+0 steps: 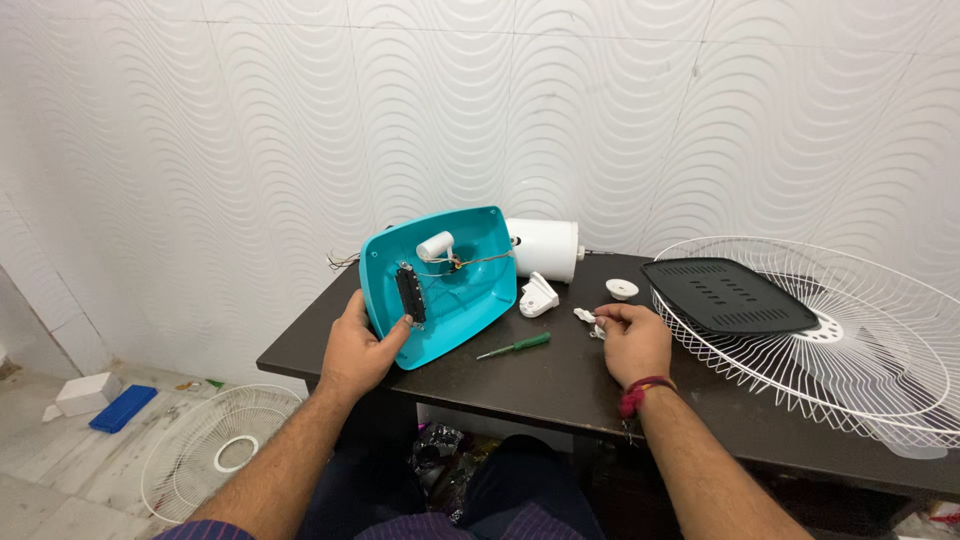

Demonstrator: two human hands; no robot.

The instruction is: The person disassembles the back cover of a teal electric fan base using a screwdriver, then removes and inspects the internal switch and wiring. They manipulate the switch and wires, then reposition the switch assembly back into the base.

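My left hand (358,350) grips the lower left edge of a turquoise plastic fan base shell (470,300), tilted up so its hollow inside faces me. Inside it sit a black switch block (410,293), a white cylinder part (435,245) and thin wires. My right hand (632,340) rests on the dark table (540,380), fingers pinched on a small white part (586,316). A green-handled screwdriver (515,346) lies between my hands.
A white motor housing (545,248), a white bracket (538,296) and a white round cap (622,289) lie behind. A white wire fan guard (860,370) with a black plate (725,295) on it fills the right. Another guard (215,450) lies on the floor.
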